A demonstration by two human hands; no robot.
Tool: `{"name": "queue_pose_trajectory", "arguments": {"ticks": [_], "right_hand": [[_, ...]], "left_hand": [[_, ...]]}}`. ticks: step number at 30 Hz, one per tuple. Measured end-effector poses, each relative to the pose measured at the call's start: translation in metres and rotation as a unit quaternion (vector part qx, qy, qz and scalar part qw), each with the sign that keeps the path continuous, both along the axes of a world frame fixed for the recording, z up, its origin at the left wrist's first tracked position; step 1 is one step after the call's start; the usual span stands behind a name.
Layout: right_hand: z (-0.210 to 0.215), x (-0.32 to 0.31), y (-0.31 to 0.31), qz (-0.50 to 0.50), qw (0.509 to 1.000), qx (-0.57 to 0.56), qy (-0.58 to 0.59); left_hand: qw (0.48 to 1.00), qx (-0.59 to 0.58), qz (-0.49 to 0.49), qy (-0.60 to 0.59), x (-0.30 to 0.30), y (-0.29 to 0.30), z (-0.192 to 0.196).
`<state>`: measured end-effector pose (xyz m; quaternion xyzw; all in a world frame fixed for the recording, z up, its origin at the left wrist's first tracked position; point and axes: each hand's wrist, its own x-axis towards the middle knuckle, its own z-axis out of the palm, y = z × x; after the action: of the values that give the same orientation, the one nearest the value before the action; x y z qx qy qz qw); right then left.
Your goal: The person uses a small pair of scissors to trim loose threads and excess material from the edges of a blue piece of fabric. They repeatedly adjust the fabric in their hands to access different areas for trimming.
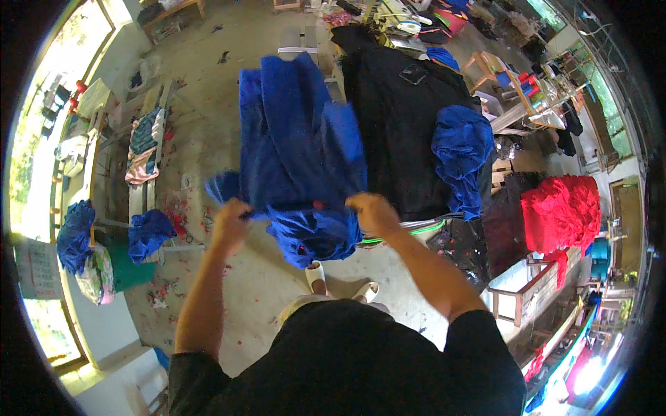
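Note:
Both my hands grip a blue garment (295, 152), its exact kind not clear, stretched out in front of me. My left hand (232, 213) is closed on its near left part, and a loose flap sticks out beyond that hand. My right hand (374, 213) pinches the near right corner, slightly blurred. Between the hands, below the spread cloth, hangs a bunched blue cloth (312, 239); I cannot tell whether it is part of the same garment. Right of it, a table covered in black cloth (395, 139) carries a crumpled blue garment (463, 149) and a phone-like dark object (413, 74).
A red cloth pile (560, 211) lies at the right. At the left, a narrow bench (156, 118) holds folded cloth, with blue garments (151, 234) hanging nearby. Sewing machines (399, 21) stand at the back. Scraps litter the concrete floor (201, 90).

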<state>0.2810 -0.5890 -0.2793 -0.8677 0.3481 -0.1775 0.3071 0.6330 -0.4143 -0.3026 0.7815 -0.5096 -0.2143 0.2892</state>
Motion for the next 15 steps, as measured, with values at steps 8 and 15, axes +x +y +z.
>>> {"name": "queue_pose_trajectory", "arguments": {"ticks": [8,15], "right_hand": [[-0.153,-0.092,0.126,-0.018,0.97,0.198,0.137],[0.027,-0.14,-0.031,-0.422,0.898,-0.122,0.007]], "left_hand": [[0.763,0.438,-0.468,0.077,-0.099,0.088,-0.156],[0.819,0.429,-0.328,0.194,-0.111,0.091,-0.115]]}}
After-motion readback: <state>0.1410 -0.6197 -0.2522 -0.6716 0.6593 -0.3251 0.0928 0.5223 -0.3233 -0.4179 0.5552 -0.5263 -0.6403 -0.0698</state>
